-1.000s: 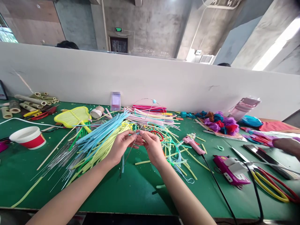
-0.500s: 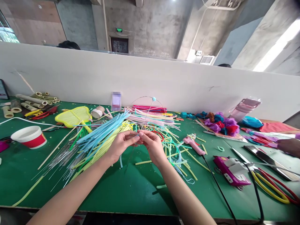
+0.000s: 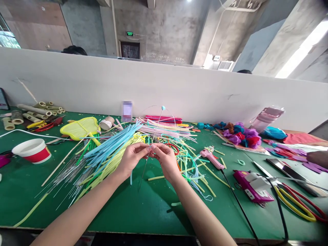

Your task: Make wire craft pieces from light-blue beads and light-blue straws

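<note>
My left hand (image 3: 131, 160) and my right hand (image 3: 167, 160) meet over the middle of the table, both with thumb and fingers pinched together. Between their fingertips runs a thin wire (image 3: 144, 173), its lower end slanting down toward the table. Above the hands it leads up to a small light-blue ball (image 3: 163, 108), from which fine wires arch out to both sides. The exact pinch point is hidden by my fingers. Just left of my hands lie blue pipe cleaners (image 3: 112, 143) and yellow-green ones (image 3: 110, 167); pink ones (image 3: 164, 129) lie behind.
A pink glue gun (image 3: 212, 158) and its black cord lie to the right, near a purple power strip (image 3: 252, 188) and scissors (image 3: 294, 201). On the left are a paper cup (image 3: 33, 152) and bamboo pieces (image 3: 38, 111). Another person's hand (image 3: 317, 159) shows at the right edge.
The light-blue ball and its arched wires have shifted slightly left and tilted. The wire's lower end has moved a little right. My hands stay pinched in nearly the same place.
</note>
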`<action>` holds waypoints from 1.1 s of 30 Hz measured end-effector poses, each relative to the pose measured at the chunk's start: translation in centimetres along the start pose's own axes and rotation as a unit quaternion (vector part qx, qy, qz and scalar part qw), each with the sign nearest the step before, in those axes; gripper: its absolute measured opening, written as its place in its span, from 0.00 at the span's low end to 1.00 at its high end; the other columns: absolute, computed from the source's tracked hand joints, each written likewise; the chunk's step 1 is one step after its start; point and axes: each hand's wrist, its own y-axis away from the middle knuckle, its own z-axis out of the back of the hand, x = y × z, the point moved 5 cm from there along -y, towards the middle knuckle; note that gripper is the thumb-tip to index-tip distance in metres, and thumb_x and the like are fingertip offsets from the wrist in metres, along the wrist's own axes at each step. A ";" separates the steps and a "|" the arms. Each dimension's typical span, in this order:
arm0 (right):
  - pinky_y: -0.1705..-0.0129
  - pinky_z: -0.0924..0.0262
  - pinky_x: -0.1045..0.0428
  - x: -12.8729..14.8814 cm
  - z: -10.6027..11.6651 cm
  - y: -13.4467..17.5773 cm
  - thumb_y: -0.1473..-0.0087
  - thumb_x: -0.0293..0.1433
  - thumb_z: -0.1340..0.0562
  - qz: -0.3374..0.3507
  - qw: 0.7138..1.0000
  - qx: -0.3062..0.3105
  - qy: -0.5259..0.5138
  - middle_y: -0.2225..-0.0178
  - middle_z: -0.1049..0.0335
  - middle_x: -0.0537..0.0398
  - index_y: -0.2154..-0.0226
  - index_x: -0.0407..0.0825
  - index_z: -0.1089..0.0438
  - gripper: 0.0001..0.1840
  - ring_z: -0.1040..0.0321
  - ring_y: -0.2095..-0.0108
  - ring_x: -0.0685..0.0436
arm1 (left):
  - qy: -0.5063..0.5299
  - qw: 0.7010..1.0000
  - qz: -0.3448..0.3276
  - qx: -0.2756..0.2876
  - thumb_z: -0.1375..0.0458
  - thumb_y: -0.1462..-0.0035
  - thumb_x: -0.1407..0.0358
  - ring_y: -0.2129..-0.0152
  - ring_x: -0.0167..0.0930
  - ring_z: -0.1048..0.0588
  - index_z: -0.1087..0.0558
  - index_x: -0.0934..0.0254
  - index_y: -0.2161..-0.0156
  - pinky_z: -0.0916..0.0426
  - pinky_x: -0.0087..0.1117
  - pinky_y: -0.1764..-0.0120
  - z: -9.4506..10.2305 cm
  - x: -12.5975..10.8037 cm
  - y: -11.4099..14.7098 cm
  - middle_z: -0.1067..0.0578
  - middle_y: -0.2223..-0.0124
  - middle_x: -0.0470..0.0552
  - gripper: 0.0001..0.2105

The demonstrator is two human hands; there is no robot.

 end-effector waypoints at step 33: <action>0.59 0.36 0.50 -0.4 0.2 -0.2 0.54 0.39 0.26 -0.058 0.994 0.075 -0.047 0.71 0.25 0.54 0.67 0.47 0.19 0.13 0.31 0.67 0.48 | 0.004 1.000 0.002 -0.002 0.27 0.55 0.61 0.73 0.32 0.20 0.18 0.66 0.66 0.24 0.31 0.65 0.2 -0.7 0.0 0.17 0.69 0.50 0.12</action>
